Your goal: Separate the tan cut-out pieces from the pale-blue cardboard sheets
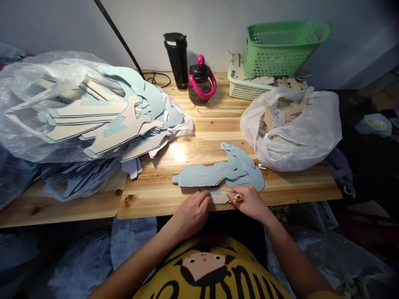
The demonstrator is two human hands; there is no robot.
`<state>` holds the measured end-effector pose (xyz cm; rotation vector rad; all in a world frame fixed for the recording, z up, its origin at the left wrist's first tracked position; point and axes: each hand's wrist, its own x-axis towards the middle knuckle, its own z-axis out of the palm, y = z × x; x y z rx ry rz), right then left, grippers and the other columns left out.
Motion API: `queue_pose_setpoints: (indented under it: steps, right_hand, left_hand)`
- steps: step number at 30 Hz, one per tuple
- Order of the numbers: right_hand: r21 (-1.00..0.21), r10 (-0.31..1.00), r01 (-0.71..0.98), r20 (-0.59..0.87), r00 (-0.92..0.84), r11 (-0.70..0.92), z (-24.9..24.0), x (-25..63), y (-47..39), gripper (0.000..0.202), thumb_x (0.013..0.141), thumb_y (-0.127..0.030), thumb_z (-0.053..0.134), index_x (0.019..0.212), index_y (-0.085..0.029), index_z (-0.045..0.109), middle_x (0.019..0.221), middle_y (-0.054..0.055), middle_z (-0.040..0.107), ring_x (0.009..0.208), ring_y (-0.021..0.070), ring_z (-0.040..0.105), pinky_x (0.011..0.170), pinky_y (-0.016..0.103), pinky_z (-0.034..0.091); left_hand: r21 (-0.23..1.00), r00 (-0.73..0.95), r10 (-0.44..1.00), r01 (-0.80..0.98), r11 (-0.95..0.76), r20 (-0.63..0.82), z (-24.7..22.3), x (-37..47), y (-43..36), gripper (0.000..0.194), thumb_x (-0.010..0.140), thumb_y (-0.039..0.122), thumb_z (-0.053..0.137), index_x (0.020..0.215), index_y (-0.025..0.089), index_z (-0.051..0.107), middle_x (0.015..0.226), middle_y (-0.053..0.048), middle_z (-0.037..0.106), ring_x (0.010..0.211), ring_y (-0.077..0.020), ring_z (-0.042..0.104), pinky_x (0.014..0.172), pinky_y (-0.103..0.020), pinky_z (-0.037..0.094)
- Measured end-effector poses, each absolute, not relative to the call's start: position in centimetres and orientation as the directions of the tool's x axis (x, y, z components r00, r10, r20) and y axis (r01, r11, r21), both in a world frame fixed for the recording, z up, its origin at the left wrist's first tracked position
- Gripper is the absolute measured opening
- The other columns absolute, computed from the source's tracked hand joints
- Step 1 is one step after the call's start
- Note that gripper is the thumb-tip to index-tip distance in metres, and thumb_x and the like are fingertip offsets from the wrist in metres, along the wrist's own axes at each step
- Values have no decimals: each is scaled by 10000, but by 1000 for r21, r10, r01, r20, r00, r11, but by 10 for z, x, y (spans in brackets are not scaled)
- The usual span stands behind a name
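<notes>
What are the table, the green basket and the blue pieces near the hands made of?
Table: wood, probably varnished, with grain, knots and a shiny spot. Green basket: likely plastic, smooth, with neat holes. Blue pieces: maybe card or thin foam, dull and flat.

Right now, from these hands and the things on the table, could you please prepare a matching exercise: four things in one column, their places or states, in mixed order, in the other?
Things
1. Left hand
2. Right hand
3. Black tumbler
4. Green basket

Places or states
A. Beside a pink-handled bottle
B. Grasping a small tan-ended tool
C. Stacked on a paler basket with scraps
D. Fingers on a pale piece

Right pairs: 1-D, 2-B, 3-A, 4-C
</notes>
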<state>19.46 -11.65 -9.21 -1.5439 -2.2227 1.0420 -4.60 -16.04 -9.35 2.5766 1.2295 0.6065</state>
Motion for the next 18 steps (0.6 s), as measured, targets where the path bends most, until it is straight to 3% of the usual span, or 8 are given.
queue_pose_setpoints:
  steps: [3,6,11,14,18]
  right_hand:
    - [-724,889,672,-192,-416,158,-90,195,-117,342,918,-425,522,754,-149,639,692,31,603,644,108,502,603,212,314]
    - [-799,882,598,-229,-411,71,-87,201,-115,416,876,-508,585,706,-128,590,655,13,537,629,88,450,576,194,297]
    - [-881,872,472,-252,-420,-27,-86,223,-109,495,870,-539,581,646,-114,462,626,-4,398,602,62,339,535,183,238]
    - [-904,882,423,-250,-400,-64,-86,230,-110,489,886,-535,565,668,-129,402,602,-21,314,568,51,275,511,185,193]
    - [-932,863,325,-291,-412,-159,-86,236,-112,454,884,-516,584,688,-130,449,550,-26,384,511,46,309,488,181,221]
  left_hand:
    - [507,557,789,617,-602,258,-102,-32,-150,257,932,194,506,1181,130,513,1117,-113,614,979,-205,605,828,-332,545]
    - [613,511,820,570,-547,257,-112,-27,-144,219,948,209,507,1163,168,509,1024,-66,631,896,-164,622,772,-281,538]
    - [603,471,816,558,-570,336,-115,-32,-144,345,913,227,576,1241,171,483,1096,-85,643,960,-178,639,814,-299,542]
    - [628,472,819,540,-561,325,-111,-32,-144,291,913,211,570,1197,169,519,1053,-76,652,926,-164,639,786,-282,538]
    - [693,449,853,527,-493,266,-107,-31,-143,222,906,241,596,1115,171,573,945,-53,645,841,-140,621,701,-238,511]
